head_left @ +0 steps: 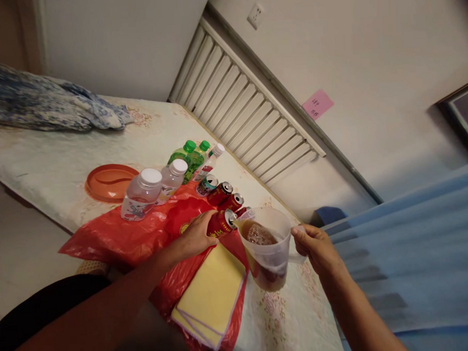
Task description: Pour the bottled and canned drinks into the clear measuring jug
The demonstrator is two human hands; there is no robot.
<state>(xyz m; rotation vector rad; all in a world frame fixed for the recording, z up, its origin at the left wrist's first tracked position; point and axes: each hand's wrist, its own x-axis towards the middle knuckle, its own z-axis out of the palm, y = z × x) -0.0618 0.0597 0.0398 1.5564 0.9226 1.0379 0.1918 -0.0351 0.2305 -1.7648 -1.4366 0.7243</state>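
My left hand (199, 236) is closed round a red can (219, 223) with an opened top. My right hand (313, 244) grips the handle of a clear plastic pitcher (269, 264) holding brown, foamy liquid. The pitcher is tilted, its spout at the can's top. Several more cans, among them a green-topped one (207, 185) and a red one (234, 202), stand in a row behind. A folded yellow cloth (211, 290) lies on a red plastic bag (120, 237) below the can.
White-capped bottles (142, 195) and green-capped bottles (183, 156) stand beyond the bag. An orange lid (111, 183) lies left on the floral-covered table (55, 162). A blue patterned cloth (52, 103) is at the far left, a radiator (246, 102) behind, a blue curtain (423, 250) right.
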